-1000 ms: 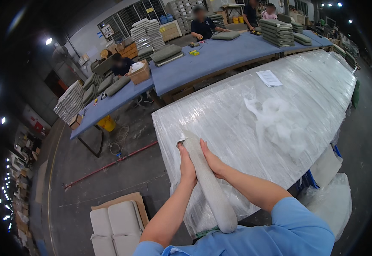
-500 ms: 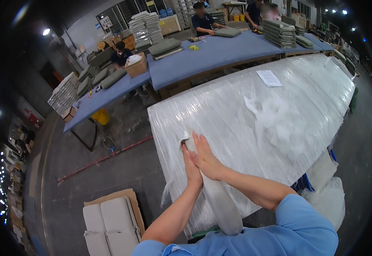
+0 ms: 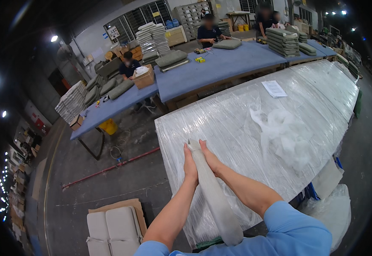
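Note:
A long, narrow light-grey cushion point(image 3: 213, 192) stands on edge, pointing away from me, its near end against my body. My left hand point(image 3: 190, 165) presses its left side near the far end, and my right hand point(image 3: 210, 157) presses its right side, so it is gripped between both palms. The far end point(image 3: 193, 144) of the cover looks loose, with a small fold between my fingertips. Under it lies a large surface wrapped in clear plastic film point(image 3: 237, 128).
Fluffy white filling point(image 3: 284, 132) and a paper sheet point(image 3: 274, 88) lie on the film. Grey cushions point(image 3: 113, 226) rest on cardboard at lower left. Beyond are blue-topped tables point(image 3: 224, 64) with cushion stacks, a cardboard box point(image 3: 144, 77) and people at work. A red pipe point(image 3: 109, 170) crosses the floor.
My hands were pressed close together over the cushion's far end; now they are apart, one on each side. More of the cushion's top edge shows. The view has shifted slightly.

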Action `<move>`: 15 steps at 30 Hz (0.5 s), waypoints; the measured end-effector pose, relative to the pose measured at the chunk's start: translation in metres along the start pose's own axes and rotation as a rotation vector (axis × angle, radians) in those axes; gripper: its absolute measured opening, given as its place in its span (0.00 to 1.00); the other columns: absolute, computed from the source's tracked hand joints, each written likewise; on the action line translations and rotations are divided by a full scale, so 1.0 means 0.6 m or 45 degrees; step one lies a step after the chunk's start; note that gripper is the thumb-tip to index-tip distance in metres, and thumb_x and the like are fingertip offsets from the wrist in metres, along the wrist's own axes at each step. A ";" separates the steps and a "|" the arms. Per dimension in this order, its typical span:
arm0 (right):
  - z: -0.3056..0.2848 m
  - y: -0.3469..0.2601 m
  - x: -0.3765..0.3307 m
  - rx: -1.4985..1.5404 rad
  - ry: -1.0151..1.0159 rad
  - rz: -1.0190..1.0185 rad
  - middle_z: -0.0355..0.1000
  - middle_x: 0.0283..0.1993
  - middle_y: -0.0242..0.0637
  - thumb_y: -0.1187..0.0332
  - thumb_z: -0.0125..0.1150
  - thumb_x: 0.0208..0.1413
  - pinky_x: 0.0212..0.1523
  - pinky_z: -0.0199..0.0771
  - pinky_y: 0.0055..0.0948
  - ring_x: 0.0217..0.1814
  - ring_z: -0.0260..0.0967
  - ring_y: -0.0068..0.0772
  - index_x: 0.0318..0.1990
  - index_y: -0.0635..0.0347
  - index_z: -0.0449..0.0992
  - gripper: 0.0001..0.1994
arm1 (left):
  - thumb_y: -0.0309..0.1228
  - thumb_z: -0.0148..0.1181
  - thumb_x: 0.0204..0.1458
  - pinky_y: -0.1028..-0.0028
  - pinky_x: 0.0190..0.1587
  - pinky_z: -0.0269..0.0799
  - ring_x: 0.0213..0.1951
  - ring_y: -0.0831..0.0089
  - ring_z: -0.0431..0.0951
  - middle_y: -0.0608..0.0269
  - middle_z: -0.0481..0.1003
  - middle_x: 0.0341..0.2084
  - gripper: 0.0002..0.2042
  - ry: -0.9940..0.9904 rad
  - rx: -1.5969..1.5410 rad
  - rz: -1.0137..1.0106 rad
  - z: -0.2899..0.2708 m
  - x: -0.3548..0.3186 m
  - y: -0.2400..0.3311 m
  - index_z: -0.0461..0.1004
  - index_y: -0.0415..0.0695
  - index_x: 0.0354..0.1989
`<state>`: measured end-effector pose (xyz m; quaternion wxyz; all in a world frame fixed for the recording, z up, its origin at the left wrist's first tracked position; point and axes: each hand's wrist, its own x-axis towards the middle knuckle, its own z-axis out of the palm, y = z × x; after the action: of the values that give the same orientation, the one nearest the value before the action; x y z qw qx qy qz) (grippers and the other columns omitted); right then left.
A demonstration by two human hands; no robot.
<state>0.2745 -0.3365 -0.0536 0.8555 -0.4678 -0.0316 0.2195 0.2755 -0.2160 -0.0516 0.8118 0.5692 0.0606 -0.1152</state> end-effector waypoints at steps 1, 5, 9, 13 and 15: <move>0.018 0.012 0.005 -0.154 0.140 -0.107 0.34 0.89 0.47 0.30 0.33 0.74 0.86 0.35 0.41 0.91 0.29 0.44 0.86 0.55 0.34 0.47 | 0.61 0.33 0.75 0.65 0.78 0.55 0.78 0.57 0.57 0.52 0.52 0.81 0.38 0.033 0.032 0.059 -0.007 -0.002 -0.009 0.45 0.51 0.85; -0.025 0.012 0.024 -0.687 0.299 -0.438 0.33 0.89 0.52 0.36 0.37 0.77 0.86 0.29 0.41 0.91 0.26 0.48 0.85 0.59 0.36 0.45 | 0.58 0.31 0.77 0.65 0.78 0.52 0.79 0.59 0.55 0.53 0.51 0.82 0.36 -0.048 -0.088 0.142 0.025 0.006 -0.038 0.45 0.51 0.85; 0.043 -0.017 0.037 -1.267 0.211 -0.526 0.35 0.88 0.60 0.38 0.42 0.76 0.86 0.34 0.47 0.90 0.30 0.59 0.85 0.57 0.39 0.43 | 0.55 0.36 0.77 0.67 0.75 0.58 0.75 0.61 0.63 0.55 0.61 0.77 0.33 0.001 0.100 0.154 -0.026 0.020 -0.048 0.51 0.50 0.84; 0.114 -0.041 0.023 -1.561 0.183 -0.234 0.32 0.88 0.61 0.40 0.41 0.77 0.86 0.30 0.48 0.91 0.26 0.61 0.85 0.58 0.37 0.43 | 0.52 0.34 0.78 0.67 0.80 0.50 0.80 0.57 0.54 0.50 0.52 0.81 0.34 -0.100 -0.066 0.317 -0.042 0.007 -0.030 0.47 0.43 0.84; 0.124 -0.038 0.024 -1.579 0.136 -0.326 0.31 0.88 0.59 0.39 0.40 0.77 0.86 0.29 0.47 0.91 0.25 0.58 0.85 0.59 0.36 0.43 | 0.53 0.35 0.78 0.67 0.80 0.49 0.80 0.57 0.53 0.49 0.52 0.81 0.35 -0.101 -0.221 0.384 -0.044 -0.001 -0.026 0.47 0.43 0.84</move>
<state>0.2760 -0.2829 0.0044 0.4456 -0.8792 -0.1657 0.0329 0.2721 -0.1964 -0.0746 0.8677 0.4947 -0.0477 -0.0089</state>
